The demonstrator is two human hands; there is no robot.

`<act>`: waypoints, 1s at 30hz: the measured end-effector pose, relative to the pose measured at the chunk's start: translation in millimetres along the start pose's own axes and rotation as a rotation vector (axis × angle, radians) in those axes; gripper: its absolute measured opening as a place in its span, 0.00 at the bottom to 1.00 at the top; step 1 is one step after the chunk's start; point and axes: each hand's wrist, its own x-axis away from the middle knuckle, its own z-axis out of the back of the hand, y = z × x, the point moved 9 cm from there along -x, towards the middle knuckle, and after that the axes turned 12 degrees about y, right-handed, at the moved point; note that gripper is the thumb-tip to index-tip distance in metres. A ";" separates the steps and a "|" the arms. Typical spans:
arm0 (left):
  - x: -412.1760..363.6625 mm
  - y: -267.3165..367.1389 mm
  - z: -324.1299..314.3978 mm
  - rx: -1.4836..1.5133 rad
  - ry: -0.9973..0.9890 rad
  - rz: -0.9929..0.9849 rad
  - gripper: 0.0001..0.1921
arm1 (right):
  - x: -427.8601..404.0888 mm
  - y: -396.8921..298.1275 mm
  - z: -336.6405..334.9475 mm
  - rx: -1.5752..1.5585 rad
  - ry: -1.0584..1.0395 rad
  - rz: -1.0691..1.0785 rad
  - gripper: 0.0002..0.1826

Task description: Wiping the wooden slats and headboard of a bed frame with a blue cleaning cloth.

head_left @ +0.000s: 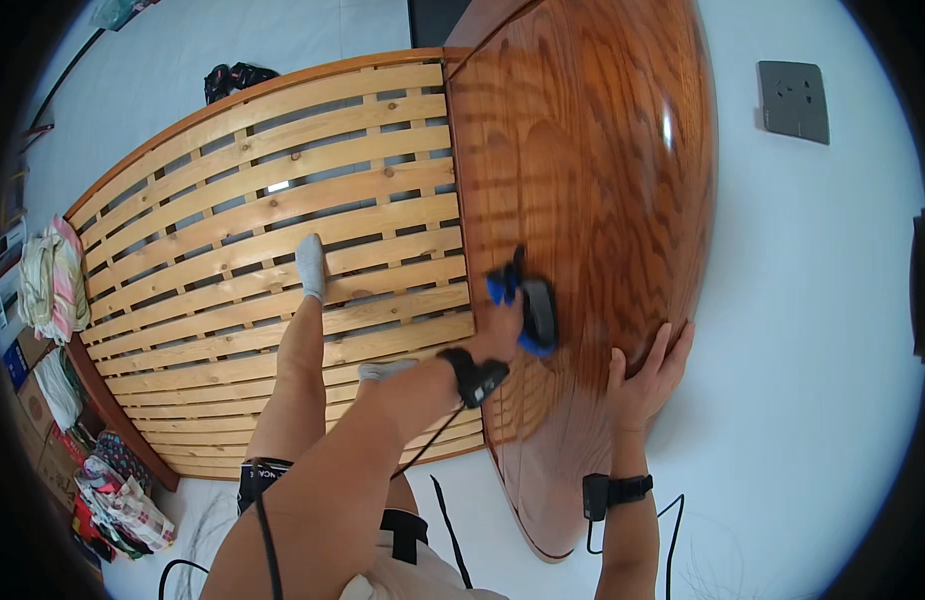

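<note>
My left hand [500, 326] grips a blue and black hand-held tool [539, 315] against the glossy inner face of a wooden headboard [627, 202]. Blur hides the tool's details, so its exact kind is unclear. My right hand [646, 375] holds nothing and rests on the headboard's curved top edge, fingers spread over it. Beside the headboard lies the slatted wooden bed base [282, 217]. My two feet in grey socks [310, 266] stand on its slats.
Gaps run between the slats. A white wall with a dark socket plate [794, 101] is at the right. Folded bedding [53, 281] lies at the bed's foot, near cardboard boxes [34, 405] and bags [124, 499]. Black shoes [237, 79] are on the floor. Cables hang from both wrist straps.
</note>
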 end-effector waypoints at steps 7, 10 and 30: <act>-35.8 192.0 -183.7 0.042 -0.335 -0.208 0.32 | -0.7 -2.3 0.9 -0.027 -0.005 -0.003 0.37; -33.4 290.2 -223.5 0.126 -0.391 -0.533 0.32 | 2.7 1.8 -1.1 -0.013 -0.021 -0.007 0.37; -206.7 24.1 195.7 -0.676 0.341 -0.442 0.14 | 8.9 11.3 -1.2 0.071 -0.028 0.007 0.37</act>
